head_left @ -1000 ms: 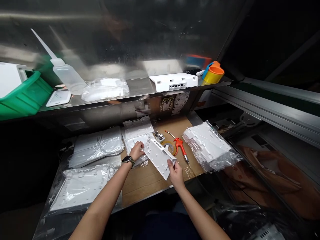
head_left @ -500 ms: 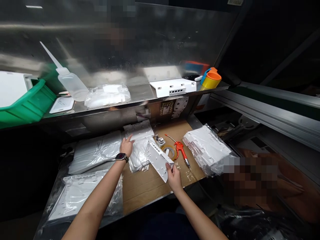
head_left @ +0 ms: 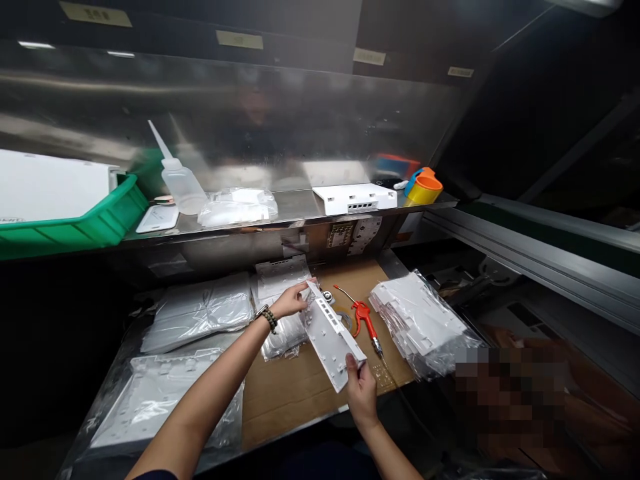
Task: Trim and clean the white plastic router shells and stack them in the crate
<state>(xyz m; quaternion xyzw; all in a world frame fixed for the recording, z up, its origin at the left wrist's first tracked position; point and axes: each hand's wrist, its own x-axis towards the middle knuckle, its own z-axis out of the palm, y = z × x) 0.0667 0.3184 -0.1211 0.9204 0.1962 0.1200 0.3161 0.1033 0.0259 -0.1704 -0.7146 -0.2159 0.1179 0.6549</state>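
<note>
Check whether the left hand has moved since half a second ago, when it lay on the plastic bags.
Yes. The left hand has shifted right, toward the red air blow gun, and now grips the far end of the white panel.

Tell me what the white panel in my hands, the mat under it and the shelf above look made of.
Panel: looks like matte white moulded plastic, with square cut-outs and a folded edge. Mat: brown corrugated cardboard, dull, with creases. Shelf: probably stainless steel, brushed and shiny, mirroring what stands on it.

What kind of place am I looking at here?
Likely a factory assembly or packing station: both hands hold a white plastic housing panel, bagged stacks of white panels lie on the cardboard-covered bench, beside an orange air blow gun.
</note>
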